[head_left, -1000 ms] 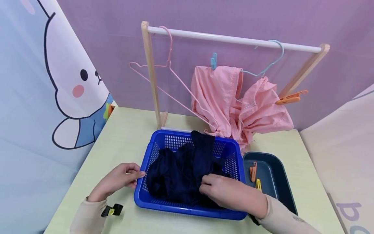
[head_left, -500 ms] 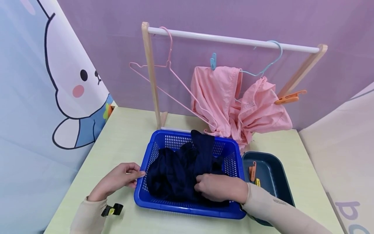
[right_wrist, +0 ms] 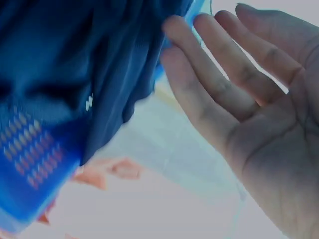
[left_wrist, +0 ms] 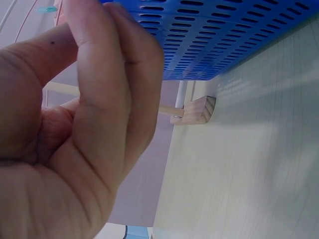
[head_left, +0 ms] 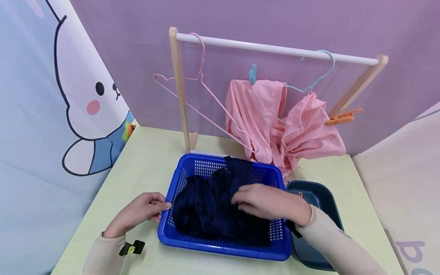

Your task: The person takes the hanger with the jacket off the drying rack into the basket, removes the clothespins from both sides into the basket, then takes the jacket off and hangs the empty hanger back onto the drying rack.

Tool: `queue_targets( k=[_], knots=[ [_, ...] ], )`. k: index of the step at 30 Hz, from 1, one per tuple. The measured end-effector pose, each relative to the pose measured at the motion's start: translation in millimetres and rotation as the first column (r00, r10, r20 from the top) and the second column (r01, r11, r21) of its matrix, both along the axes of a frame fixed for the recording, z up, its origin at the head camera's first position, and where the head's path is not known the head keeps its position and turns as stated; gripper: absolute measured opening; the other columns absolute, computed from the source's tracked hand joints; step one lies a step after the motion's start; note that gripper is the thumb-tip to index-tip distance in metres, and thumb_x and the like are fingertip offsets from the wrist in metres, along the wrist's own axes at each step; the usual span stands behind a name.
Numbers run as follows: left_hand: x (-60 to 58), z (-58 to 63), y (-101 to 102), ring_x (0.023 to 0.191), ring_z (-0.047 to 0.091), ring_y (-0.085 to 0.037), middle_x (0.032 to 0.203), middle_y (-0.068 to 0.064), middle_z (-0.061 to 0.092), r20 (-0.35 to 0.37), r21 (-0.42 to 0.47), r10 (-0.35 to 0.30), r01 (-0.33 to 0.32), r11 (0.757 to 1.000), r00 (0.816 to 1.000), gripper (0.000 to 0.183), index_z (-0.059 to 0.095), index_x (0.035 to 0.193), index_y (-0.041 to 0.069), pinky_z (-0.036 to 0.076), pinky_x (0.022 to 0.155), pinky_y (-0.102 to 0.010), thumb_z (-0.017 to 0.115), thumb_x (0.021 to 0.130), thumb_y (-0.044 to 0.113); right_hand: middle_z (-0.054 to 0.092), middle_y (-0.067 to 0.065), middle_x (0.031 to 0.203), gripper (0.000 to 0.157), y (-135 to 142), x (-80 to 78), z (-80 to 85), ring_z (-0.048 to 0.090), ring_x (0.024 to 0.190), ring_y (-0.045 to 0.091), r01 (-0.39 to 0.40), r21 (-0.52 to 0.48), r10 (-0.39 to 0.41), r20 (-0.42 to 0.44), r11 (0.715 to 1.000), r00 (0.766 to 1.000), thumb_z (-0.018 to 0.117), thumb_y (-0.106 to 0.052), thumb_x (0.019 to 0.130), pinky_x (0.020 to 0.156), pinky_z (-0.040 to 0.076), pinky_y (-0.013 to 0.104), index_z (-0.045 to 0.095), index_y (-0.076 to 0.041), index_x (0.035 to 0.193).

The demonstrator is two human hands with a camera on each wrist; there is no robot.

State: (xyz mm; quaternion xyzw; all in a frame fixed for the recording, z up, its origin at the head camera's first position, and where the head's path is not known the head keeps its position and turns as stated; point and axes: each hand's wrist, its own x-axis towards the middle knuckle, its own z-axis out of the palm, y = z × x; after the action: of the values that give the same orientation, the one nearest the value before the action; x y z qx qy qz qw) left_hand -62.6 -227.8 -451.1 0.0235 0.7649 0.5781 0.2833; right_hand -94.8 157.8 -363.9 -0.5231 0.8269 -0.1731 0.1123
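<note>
A blue plastic laundry basket (head_left: pixel 225 252) holds a crumpled navy garment (head_left: pixel 209 206), one end of which lies up against the back rim. At the basket's left rim my left hand (head_left: pixel 146 208) pinches the edge, thumb on top and fingers below; the left wrist view shows these curled fingers (left_wrist: pixel 107 89) beside the perforated wall. My right hand (head_left: pixel 264 200) is over the right part of the garment. Seen from the right wrist, its fingers (right_wrist: pixel 199 94) are loosely extended, with the tips right at the dark cloth (right_wrist: pixel 124 55) and nothing gripped.
Behind the basket stands a clothes rack (head_left: pixel 275 47) with a pink hanger (head_left: pixel 203 72) and a blue hanger (head_left: pixel 326 74). Pink clothing (head_left: pixel 254 114) hangs there with a blue clothespin (head_left: pixel 253 74) and an orange clothespin (head_left: pixel 340 119). A dark green tray (head_left: pixel 317 263) sits at the right.
My right hand has come up off the lower right of the garment and moved back over it, its fingers loosened. More cloth shows at the front right. The left hand stays at the rim.
</note>
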Motion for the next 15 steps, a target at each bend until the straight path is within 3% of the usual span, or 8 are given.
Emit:
queue_targets(
  k=[3, 6, 10, 15],
  knots=[
    [0.2, -0.1, 0.0, 0.068, 0.058, -0.019, 0.078, -0.006, 0.061, -0.002, 0.002, 0.0, 0.0, 1.0, 1.0, 0.029, 0.061, 0.099, -0.002, 0.059, 0.064, -0.04, 0.067, 0.099, 0.026, 0.066, 0.001, 0.099, 0.014, 3.8, -21.6, -1.6, 0.064, 0.091, 0.011, 0.081, -0.087, -0.092, -0.121, 0.993, 0.988, 0.071, -0.007, 0.093, 0.081, 0.056, 0.03, 0.071, -0.008, 0.106],
    [0.1, -0.4, 0.0, 0.067, 0.058, -0.019, 0.077, -0.007, 0.061, -0.004, 0.005, 0.001, -0.001, 1.0, 1.0, 0.029, 0.061, 0.099, -0.002, 0.059, 0.064, -0.04, 0.067, 0.099, 0.026, 0.064, 0.005, 0.096, 0.016, 6.0, -45.3, -10.3, 0.063, 0.087, 0.017, 0.163, -0.141, -0.19, -0.205, 0.977, 0.96, 0.074, -0.003, 0.089, 0.079, 0.056, 0.035, 0.071, -0.004, 0.105],
    [-0.1, -1.4, -0.2, 0.067, 0.058, -0.019, 0.078, -0.007, 0.061, -0.002, 0.009, 0.001, -0.001, 1.0, 1.0, 0.029, 0.061, 0.099, -0.003, 0.059, 0.064, -0.04, 0.067, 0.098, 0.025, 0.062, 0.011, 0.099, 0.024, 6.5, -69.1, -24.3, 0.064, 0.084, 0.023, 0.231, -0.15, -0.26, -0.219, 0.961, 0.94, 0.075, -0.001, 0.087, 0.08, 0.056, 0.039, 0.069, 0.002, 0.11],
    [0.2, -1.4, -0.2, 0.068, 0.058, -0.019, 0.078, -0.007, 0.061, 0.005, 0.009, 0.004, -0.004, 1.0, 1.0, 0.029, 0.061, 0.099, -0.002, 0.06, 0.064, -0.041, 0.067, 0.098, 0.026, 0.059, 0.015, 0.105, 0.035, 3.8, -84.2, -38.2, 0.064, 0.084, 0.028, 0.288, -0.087, -0.301, -0.222, 0.954, 0.928, 0.074, -0.004, 0.088, 0.082, 0.054, 0.042, 0.065, 0.004, 0.12]
  ],
)
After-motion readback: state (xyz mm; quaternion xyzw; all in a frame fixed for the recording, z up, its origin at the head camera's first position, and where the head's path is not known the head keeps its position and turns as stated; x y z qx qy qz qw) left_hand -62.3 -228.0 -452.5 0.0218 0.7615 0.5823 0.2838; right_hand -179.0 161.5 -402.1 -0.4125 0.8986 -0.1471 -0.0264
